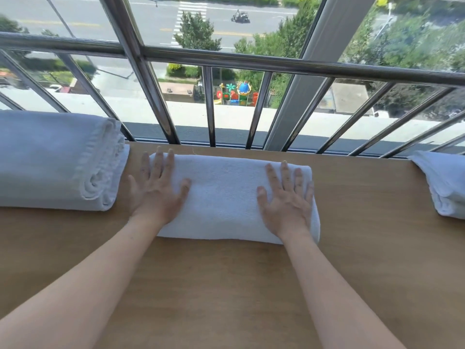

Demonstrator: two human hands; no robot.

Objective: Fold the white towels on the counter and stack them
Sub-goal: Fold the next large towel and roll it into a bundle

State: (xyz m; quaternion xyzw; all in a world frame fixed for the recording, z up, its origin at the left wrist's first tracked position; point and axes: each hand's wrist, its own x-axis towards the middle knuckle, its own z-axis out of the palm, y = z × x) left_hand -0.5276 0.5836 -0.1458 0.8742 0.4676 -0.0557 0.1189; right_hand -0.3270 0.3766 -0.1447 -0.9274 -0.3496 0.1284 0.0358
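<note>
A folded white towel (224, 197) lies flat in the middle of the wooden counter (226, 285), close to the window. My left hand (157, 190) rests palm down on its left end, fingers spread. My right hand (286, 197) presses flat on its right end, fingers apart too. Neither hand grips the cloth. At the left a thick stack of folded white towels (55, 159) sits on the counter. A further white towel (445, 182) lies at the right edge, partly cut off by the frame.
A metal window railing (226, 59) with slanted bars runs along the counter's far edge, with glass behind it. Bare wood stretches between the towel and me.
</note>
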